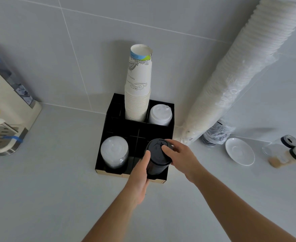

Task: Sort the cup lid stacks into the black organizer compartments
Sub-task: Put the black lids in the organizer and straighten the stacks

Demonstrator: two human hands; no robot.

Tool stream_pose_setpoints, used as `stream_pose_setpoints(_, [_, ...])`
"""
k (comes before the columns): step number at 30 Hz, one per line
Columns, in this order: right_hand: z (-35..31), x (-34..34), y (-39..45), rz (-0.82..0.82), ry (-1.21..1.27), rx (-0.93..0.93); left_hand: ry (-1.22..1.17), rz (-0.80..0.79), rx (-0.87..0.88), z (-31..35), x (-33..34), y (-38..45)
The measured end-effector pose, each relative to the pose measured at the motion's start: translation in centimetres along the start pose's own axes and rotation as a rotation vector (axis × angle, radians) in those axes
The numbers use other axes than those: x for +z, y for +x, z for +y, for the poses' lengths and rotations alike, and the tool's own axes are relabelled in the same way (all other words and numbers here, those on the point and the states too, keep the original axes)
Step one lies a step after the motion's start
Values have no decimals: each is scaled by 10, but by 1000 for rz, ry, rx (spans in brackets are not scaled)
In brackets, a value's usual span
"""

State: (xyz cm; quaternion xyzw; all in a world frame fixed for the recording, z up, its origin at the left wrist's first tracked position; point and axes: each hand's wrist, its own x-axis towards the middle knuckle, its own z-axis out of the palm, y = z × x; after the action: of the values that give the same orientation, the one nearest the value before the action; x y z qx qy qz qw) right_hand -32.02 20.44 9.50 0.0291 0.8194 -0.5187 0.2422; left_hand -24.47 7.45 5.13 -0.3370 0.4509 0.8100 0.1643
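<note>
The black organizer [116, 119] stands against the tiled wall. A stack of black lids [156, 159] sits in its front right compartment. My left hand [140, 173] holds the stack's left side, thumb up along it. My right hand [180, 156] grips the top lid from the right, fingers over its rim. A stack of clear lids [114, 151] fills the front left compartment. White lids [160, 114] sit in the back right one. A tall stack of paper cups [138, 91] rises from the back middle.
A long plastic-wrapped sleeve of white cups [234, 70] leans on the wall to the right. At its foot lies a wrapped dark bundle [217, 133]. A white saucer [239, 151] and two jars [287, 151] stand further right. A cream coffee machine [5, 110] is at the left.
</note>
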Motion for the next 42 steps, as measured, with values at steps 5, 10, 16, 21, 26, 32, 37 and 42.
stream_pose_setpoints(5, [1,2,3,16,-17,11,81,17,66,-5,5,14])
stream_pose_setpoints(10, [2,-1,5,31,49,75,148,61,53,16,7,23])
stream_pose_setpoints(16, [6,-2,0,41,104,93,201,39,24,29,9,27])
stream_pose_setpoints(21, [3,-1,-4,39,83,87,119,34,38,22,14,23])
stream_pose_setpoints(26, [-1,1,-11,68,68,76,63,38,35,23,20,14])
stream_pose_setpoints(32, [-13,-7,-22,97,55,99,38,43,91,21,16,25])
stream_pose_setpoints(37, [-20,-13,-35,139,31,82,63,56,137,21,9,9])
stream_pose_setpoints(42, [-32,-4,-55,240,-19,-30,83,40,135,17,-16,-12])
